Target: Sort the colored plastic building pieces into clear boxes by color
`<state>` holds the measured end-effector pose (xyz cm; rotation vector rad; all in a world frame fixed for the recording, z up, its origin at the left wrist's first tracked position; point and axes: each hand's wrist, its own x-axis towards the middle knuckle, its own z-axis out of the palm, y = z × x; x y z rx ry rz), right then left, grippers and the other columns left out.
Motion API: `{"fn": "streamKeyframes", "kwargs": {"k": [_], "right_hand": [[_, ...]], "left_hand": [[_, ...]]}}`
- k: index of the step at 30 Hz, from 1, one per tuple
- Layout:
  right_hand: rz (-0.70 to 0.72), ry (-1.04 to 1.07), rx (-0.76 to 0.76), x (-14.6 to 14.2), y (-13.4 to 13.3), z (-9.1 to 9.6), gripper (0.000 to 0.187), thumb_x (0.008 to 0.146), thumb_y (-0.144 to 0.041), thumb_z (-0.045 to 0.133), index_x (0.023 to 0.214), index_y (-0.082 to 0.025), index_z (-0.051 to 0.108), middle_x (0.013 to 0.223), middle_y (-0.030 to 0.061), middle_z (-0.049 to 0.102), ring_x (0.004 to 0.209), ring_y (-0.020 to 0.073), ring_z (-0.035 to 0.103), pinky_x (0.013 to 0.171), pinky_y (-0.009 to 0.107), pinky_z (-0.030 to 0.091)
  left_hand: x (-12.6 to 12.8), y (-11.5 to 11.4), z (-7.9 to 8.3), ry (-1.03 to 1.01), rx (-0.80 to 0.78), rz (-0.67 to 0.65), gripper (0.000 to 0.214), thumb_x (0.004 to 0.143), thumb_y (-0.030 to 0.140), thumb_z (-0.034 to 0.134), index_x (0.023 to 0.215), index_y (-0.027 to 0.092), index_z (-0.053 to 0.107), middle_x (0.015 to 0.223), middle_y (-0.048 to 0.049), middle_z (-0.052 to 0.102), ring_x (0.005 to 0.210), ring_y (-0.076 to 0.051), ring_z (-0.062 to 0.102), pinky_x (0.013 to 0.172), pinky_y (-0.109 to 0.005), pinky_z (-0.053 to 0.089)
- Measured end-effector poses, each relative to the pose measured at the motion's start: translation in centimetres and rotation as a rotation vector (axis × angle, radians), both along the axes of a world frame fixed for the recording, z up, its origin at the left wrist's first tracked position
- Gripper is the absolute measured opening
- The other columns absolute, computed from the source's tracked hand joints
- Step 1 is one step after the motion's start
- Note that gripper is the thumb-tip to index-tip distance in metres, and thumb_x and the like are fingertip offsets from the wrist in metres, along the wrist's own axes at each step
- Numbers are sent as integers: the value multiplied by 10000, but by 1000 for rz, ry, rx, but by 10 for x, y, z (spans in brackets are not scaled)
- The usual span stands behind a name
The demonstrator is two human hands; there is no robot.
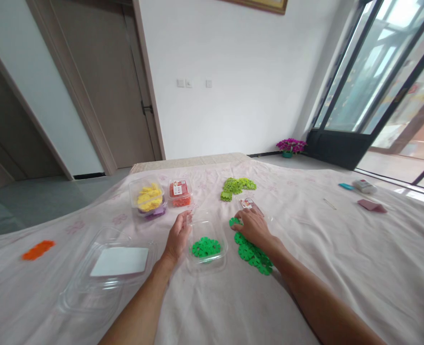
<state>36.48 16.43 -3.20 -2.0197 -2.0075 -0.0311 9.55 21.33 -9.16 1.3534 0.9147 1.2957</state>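
Observation:
A clear plastic container stands in front of me with green notched plastic discs inside. At its left side, my left hand has its fingers curled against the rim, gripping the edge. My right hand reaches over a spread of loose green discs to the container's right. Its thumb and fingers are closed at a green notched disc at the far end of that spread; the fingertips are partly hidden. Just beyond the right hand lies a clear lid with a red-and-white label.
Yellow discs fill a container stacked above purple pieces. Beside it is a labelled box of red pieces. Lime-green discs lie behind. Clear empty containers sit left, near orange pieces. A pink cloth lies right.

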Motion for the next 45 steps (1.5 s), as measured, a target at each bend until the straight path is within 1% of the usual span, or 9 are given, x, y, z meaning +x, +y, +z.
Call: {"fn": "streamKeyframes", "kwargs": {"k": [4,6,9,15,23,31,37,42,45], "right_hand": [[20,266,-5,12,6,5,184,826,-358,644,874,-200,726,832,30,717,817,188,619,705,278,410],[77,411,-86,22,8,10,197,798,-347,642,874,-186,727,731,2,686,677,153,593,606,252,390],[171,501,-248,40,8,17,288,725,-315,681,963,-165,743,729,-5,681,649,144,596,574,237,398],[209,305,-471,68,2,28,455,625,-256,744,1077,-216,758,871,16,736,747,181,657,629,247,452],[167,64,-442,70,-5,30,447,561,-268,825,1004,-265,768,1014,26,730,910,231,672,739,274,460],[157,110,-502,65,-7,45,422,577,-263,804,991,-221,729,921,13,717,785,186,642,611,248,390],[182,484,-243,46,-10,61,160,642,-254,740,775,-177,696,694,-14,649,651,137,573,586,251,383],[220,1035,-60,-10,-14,57,249,643,-330,773,775,-170,637,682,-14,633,593,108,531,556,245,388],[277,1126,-77,-31,-14,47,336,661,-344,772,931,-167,680,840,26,693,633,111,559,571,245,424]], "left_hand": [[0,0,1,1,-19,-1,476,740,222,617,1214,215,576,1338,-99,619,1291,-250,544,1148,-431,344],[0,-1,1,5,-28,3,481,735,223,620,1213,215,574,1338,-103,619,1291,-255,545,1145,-434,346],[-1,-2,2,14,-33,4,490,737,218,607,1225,210,566,1345,-111,614,1296,-260,541,1143,-437,347],[-1,-1,0,0,-24,-8,491,747,224,599,1235,203,553,1362,-117,603,1316,-252,526,1146,-423,344],[0,-2,3,-13,-38,-15,506,732,265,636,1228,206,553,1384,-116,591,1305,-260,536,1139,-423,350],[1,-3,4,20,-29,-13,513,737,269,600,1240,194,538,1382,-123,580,1317,-264,518,1139,-430,343],[2,-5,7,27,-28,0,510,728,249,582,1232,191,535,1381,-130,576,1321,-263,513,1140,-431,341],[4,-12,15,4,-46,-9,513,748,262,574,1252,179,517,1392,-140,564,1325,-263,507,1144,-436,337],[5,-15,18,-8,-46,-15,522,756,278,591,1261,177,511,1394,-139,564,1323,-263,510,1144,-435,340]]}}
